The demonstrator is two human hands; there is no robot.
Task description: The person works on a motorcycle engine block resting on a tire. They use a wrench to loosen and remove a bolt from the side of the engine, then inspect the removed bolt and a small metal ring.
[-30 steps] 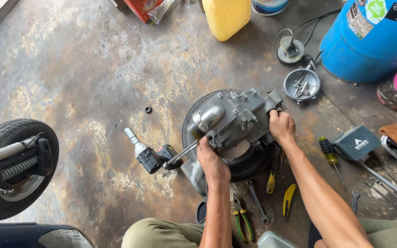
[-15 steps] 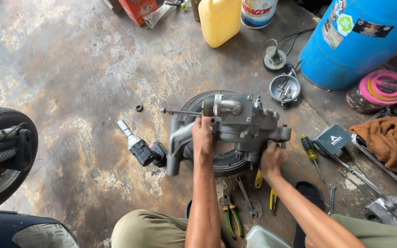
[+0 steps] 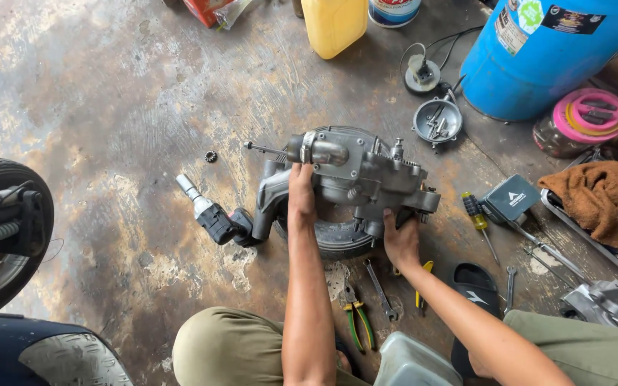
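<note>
Left hand (image 3: 300,187) lies palm-down on the near left part of a grey metal engine casing (image 3: 355,175), fingers curled over its edge beside the casing's round pipe opening, so it is closed on the casing. Right hand (image 3: 400,239) grips the casing's lower right corner from underneath, fingers wrapped up around the rim, likewise clamped on it.

That casing sits on a small black tyre (image 3: 337,239) lying flat on the stained concrete floor (image 3: 109,107), straight ahead of the person's knees. Its long axis runs left to right across the view, dropping slightly toward the right, with a thin rod sticking out at the upper left. Both hands are on the near side, one toward each end, and the left hand sits farther forward than the right.

Just left of the casing lies a black power tool (image 3: 212,214), its metal tip pointing up-left, touching or nearly touching the casing's left arm. Near the right hand, on the floor, are a wrench (image 3: 380,289), green-handled pliers (image 3: 355,314) and yellow-handled pliers (image 3: 422,289). Farther right lie a screwdriver (image 3: 477,214) and a brown rag (image 3: 602,196). A blue drum (image 3: 552,57) and a yellow jug (image 3: 334,25) stand well beyond the casing.
</note>
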